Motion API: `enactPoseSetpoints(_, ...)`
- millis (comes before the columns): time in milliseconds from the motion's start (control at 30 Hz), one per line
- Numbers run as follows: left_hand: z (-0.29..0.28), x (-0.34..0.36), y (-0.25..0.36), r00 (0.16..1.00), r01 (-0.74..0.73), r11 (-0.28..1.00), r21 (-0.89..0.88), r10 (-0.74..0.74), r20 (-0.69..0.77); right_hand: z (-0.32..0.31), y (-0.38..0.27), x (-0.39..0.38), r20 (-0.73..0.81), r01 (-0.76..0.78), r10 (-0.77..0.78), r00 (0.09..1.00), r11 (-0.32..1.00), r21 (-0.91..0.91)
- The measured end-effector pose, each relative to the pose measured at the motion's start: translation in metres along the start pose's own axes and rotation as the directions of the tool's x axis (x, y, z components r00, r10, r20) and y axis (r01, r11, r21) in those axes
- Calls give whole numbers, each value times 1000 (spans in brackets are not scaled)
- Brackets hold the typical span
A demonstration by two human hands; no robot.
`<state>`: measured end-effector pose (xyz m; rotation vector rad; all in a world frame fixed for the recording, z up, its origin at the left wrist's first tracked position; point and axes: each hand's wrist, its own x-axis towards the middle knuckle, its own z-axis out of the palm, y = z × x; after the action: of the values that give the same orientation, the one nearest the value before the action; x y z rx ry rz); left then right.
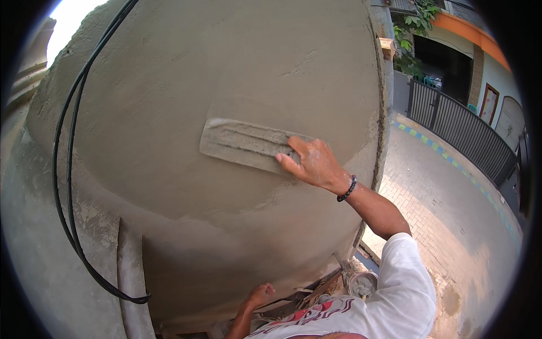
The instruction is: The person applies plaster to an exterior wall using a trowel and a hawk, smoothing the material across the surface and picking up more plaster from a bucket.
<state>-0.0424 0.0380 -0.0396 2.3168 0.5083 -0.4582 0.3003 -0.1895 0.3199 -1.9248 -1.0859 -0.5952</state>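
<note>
My right hand grips a plastering float, a long flat blade caked with grey mortar. The float lies against the wet plaster of a large wall, tilted a little down to the right. A dark beaded bracelet circles my right wrist. Low in the view, my left hand hangs in front of the wall's lower part, its fingers curled in with nothing visible in them. It is well apart from the float.
Black cables loop down the left side. A bucket of mortar stands by my right side, beside wooden pieces. Beyond the wall's right edge lies a paved street with a grey metal gate.
</note>
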Motion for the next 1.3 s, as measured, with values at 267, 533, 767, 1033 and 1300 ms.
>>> enactPoseSetpoints(267,-10,8,39,999,-31,997,66,32,-15,-120,65,57,-546,-144,166,821,986,85)
enactPoseSetpoints(533,6,14,20,996,-84,996,-8,84,23,-191,140,144,-493,-275,396,775,913,301)
enactPoseSetpoints(767,8,26,16,997,-71,997,-42,71,9,-71,232,-36,-429,-471,529,732,848,243)
enactPoseSetpoints(1033,-10,24,66,992,-128,990,61,126,24,36,278,-231,-474,-586,658,586,747,312)
enactPoseSetpoints(1300,5,31,13,994,-107,992,60,108,-12,-173,146,69,-470,-160,460,753,821,547)
